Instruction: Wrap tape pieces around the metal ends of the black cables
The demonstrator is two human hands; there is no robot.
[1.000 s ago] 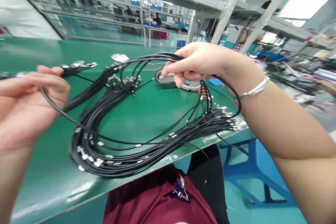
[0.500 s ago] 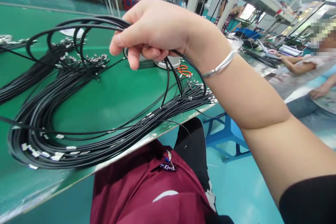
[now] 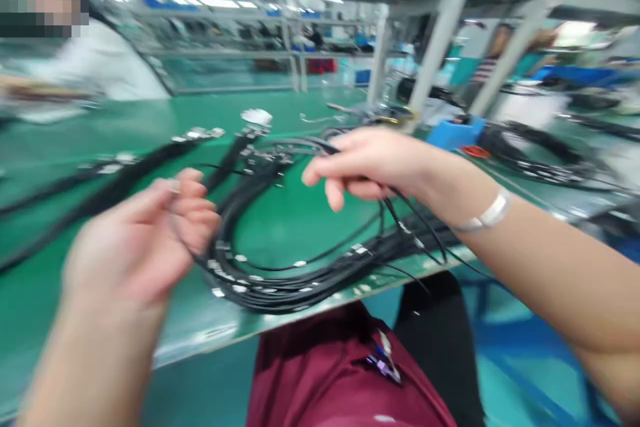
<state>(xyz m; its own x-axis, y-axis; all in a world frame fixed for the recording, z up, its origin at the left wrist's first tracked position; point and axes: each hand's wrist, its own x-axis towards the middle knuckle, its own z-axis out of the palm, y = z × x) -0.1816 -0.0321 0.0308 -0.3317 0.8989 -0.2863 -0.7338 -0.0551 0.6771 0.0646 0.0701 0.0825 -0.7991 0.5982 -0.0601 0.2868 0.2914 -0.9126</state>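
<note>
My right hand [image 3: 373, 163] is closed around a few looped black cables [image 3: 300, 141], whose ends hang below the palm. On the left, my left hand [image 3: 150, 233] is blurred, with its fingers curled in and the thumb pressed to them. A thin black cable [image 3: 187, 247] seems to run out of its grip toward the pile. Between both hands, a thick curved bundle of black cables [image 3: 280, 297] with small white tags lies on the green tabletop [image 3: 285, 227], along its front edge.
More black cable bundles [image 3: 120, 187] with pale ends stretch across the left side. A blue bin [image 3: 455, 133], an orange coil [image 3: 475, 151] and coiled cables [image 3: 540, 153] are at the right. Metal posts [image 3: 445, 33] rise behind. A person in white [image 3: 110, 60] is at far left.
My left hand has come into view from the left, fingers curled. The camera view has turned, so the bundle and my right hand appear further right. My right hand still grips the looped cables.
</note>
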